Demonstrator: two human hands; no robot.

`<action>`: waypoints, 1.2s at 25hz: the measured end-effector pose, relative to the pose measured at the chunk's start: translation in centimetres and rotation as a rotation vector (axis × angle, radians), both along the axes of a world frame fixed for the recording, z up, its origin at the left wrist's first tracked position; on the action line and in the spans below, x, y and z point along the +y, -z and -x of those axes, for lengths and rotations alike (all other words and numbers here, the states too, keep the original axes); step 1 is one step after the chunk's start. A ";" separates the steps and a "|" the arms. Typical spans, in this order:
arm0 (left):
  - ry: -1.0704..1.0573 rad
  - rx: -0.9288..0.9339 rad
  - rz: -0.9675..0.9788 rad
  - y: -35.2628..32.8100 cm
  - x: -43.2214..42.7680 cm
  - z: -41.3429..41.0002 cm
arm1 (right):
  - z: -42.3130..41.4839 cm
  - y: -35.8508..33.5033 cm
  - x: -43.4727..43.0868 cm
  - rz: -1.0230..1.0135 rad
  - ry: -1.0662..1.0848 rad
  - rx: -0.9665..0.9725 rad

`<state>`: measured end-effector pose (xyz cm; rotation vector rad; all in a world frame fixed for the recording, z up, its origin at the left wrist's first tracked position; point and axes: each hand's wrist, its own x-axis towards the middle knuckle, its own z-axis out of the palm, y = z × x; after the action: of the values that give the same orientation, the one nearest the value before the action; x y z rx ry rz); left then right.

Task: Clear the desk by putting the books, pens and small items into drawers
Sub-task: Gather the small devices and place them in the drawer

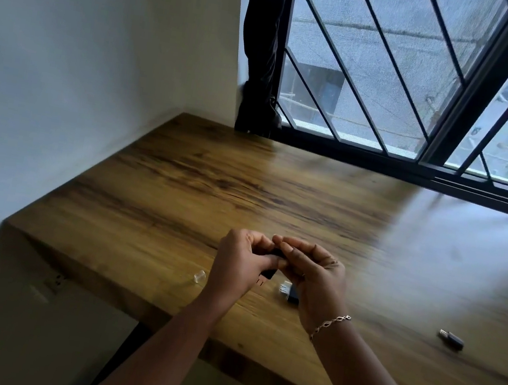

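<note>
While your hands meet over the desk [179, 197] near its front edge, left hand [242, 264] and right hand [314, 278] both pinch a small black gadget [267, 274], possibly a USB adapter, with fingers curled round it, seemingly to close it before stowing. A clear cap [199, 276] lies beside them, nearer the left corner.

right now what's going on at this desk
A person is working over a wooden desk by a window. The left hand and right hand are brought together, and the fingers of both pinch a small black item just above the desk's near edge. Three small things lie on the desk: a clear cap to the left, a dark connector partly behind the right hand, and a dark stick off to the right. No drawer is in view.
</note>
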<state>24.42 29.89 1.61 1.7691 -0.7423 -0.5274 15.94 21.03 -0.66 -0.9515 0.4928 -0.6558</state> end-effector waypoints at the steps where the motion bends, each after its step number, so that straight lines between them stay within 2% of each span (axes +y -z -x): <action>1: -0.009 0.005 0.008 0.0 0.1 0.0 | 0.0 -0.3 0.0 -0.005 -0.021 -0.010; 4: -0.025 0.002 0.010 -0.2 0.5 -0.4 | -0.5 -1.2 -0.2 0.033 -0.057 0.012; 8: -0.046 -0.004 0.003 -0.3 1.0 -2.0 | -2.0 -1.6 -0.2 0.203 -0.016 0.064; 13: -0.104 -0.004 0.052 -0.2 1.3 -3.9 | -4.8 -1.4 0.7 0.242 0.047 0.033; 20: 0.000 0.065 0.037 0.2 4.4 -9.1 | -8.1 0.1 2.4 0.266 -0.105 0.138; 21: -0.011 0.059 0.039 0.3 4.7 -10.1 | -8.4 0.4 2.9 0.358 -0.089 0.230; 23: -0.027 0.048 0.033 0.4 5.2 -12.0 | -8.5 1.3 3.8 0.835 -0.105 0.532; 25: -0.052 0.033 0.019 0.8 5.7 -13.2 | -8.5 2.0 4.8 1.235 -0.345 0.726; 27: -0.089 0.063 0.014 1.4 6.0 -13.5 | -8.8 2.6 5.6 1.412 -0.527 0.819; 30: -0.115 0.266 0.070 2.1 6.1 -13.7 | -9.4 3.3 6.3 1.514 -0.474 0.886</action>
<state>38.10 35.98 -0.50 1.6264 -0.4653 -0.6362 25.30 27.32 -3.94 -2.7436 0.4512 -0.0067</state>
